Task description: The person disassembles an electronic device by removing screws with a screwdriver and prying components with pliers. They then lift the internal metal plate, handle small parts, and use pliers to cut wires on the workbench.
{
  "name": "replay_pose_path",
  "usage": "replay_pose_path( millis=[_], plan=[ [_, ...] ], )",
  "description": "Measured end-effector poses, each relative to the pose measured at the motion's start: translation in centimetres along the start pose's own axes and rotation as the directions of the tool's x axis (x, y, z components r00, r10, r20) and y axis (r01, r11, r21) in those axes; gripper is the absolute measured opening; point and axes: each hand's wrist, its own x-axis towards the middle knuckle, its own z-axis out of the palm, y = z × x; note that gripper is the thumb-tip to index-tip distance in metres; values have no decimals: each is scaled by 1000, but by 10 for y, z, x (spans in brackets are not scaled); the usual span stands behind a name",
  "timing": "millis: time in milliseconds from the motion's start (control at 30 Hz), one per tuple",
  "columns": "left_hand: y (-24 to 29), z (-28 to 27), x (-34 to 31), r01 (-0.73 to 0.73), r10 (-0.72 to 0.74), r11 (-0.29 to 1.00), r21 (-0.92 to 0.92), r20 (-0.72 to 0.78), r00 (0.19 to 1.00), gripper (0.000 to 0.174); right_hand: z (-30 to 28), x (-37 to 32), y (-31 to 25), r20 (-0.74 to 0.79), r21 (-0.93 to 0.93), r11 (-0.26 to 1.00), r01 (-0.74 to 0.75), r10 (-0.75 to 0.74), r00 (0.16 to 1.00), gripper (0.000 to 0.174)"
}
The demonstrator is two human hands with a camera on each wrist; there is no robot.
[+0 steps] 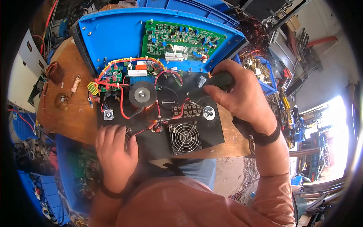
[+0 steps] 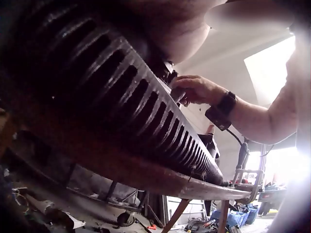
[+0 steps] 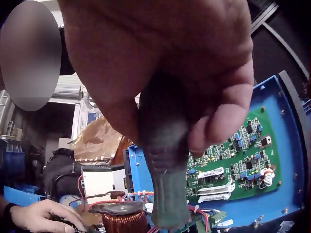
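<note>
My right hand [image 1: 242, 89] grips a dark green screwdriver [image 3: 170, 194] by its ribbed handle, over the right part of an opened machine; the shaft is hidden. Under it lies the black base plate [image 1: 151, 145], which carries a copper-wound coil [image 1: 143, 94], a terminal block [image 1: 187, 110], a fan with a wire guard [image 1: 185, 138] and a round spot of white paste [image 1: 208, 113]. My left hand [image 1: 115, 151] rests at the plate's near left edge with fingers extended. Behind stands a blue panel [image 1: 109, 41] with a green circuit board [image 1: 179, 41] on it.
The machine lies on a wooden table [image 1: 64, 109]. On the table's left are a small copper coil [image 1: 55, 72] and a short part [image 1: 76, 83]. A blue bin of metal parts [image 1: 261, 72] stands at the right. Red, yellow and black wires [image 1: 121, 98] cross the machine.
</note>
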Motion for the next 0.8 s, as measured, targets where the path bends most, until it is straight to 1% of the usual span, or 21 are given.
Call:
replay_pose_path(
  millis=[100, 200, 300, 400, 500, 600, 700, 800],
  plan=[
    [-1, 0, 0, -3, 3, 1000, 6, 4, 1000, 31, -2, 2, -4, 20, -1, 1000, -16, 16, 1000, 31],
    [1, 0, 2, -28, 29, 999, 25, -30, 999, 28, 0, 0, -4, 4, -76, 996, 39, -39, 999, 32],
    [2, -1, 3, -31, 31, 999, 16, -39, 999, 27, -2, -2, -11, 26, -178, 984, 2, 2, 1000, 33],
    [3, -1, 2, -28, 29, 1000, 9, -36, 999, 27, -3, -3, -14, 33, -192, 981, 28, -22, 999, 34],
    [3, 0, 2, -37, 38, 999, 22, -38, 999, 27, -2, -1, -18, 38, -297, 955, 11, 0, 999, 35],
    [2, 0, 1, -37, 38, 999, 30, -36, 999, 27, -4, 4, -24, 80, -340, 940, 17, 11, 997, 35],
    [3, 0, 1, -36, 38, 998, 44, -36, 999, 26, -9, 12, -20, 200, -179, 969, 173, -136, 970, 34],
    [4, -1, 1, -43, 45, 998, 51, -40, 998, 26, -8, 20, -14, 231, -127, 943, 307, -273, 934, 34]
  ],
)
